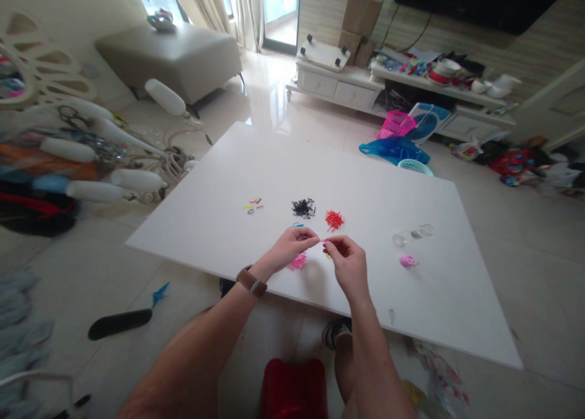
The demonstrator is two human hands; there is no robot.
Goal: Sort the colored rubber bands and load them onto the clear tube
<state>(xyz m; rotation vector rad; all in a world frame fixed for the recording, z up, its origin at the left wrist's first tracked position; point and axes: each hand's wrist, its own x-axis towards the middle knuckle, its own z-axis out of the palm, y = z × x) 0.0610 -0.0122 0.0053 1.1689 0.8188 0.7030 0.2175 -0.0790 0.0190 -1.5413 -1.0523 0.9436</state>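
Observation:
My left hand (292, 246) and my right hand (348, 259) meet above the white table, their fingertips pinching a small pink band (322, 240) between them. Under my left hand lies a pile of pink bands (298, 261). Just beyond the hands are a black pile (303, 208) and a red pile (334, 220) of small bands, with a few blue ones (298, 225) near my left fingers. A bit of yellow (328, 256) shows beside my right hand, mostly hidden. Farther left, several mixed-colour bands (253, 206) lie scattered.
On the right of the white table (439, 297) are a clear round container (400, 240), a clear cylinder (422, 231) and a pink item (408, 261). A red stool (294, 388) stands at the near side. Beyond the far edge lies a blue bag (393, 149).

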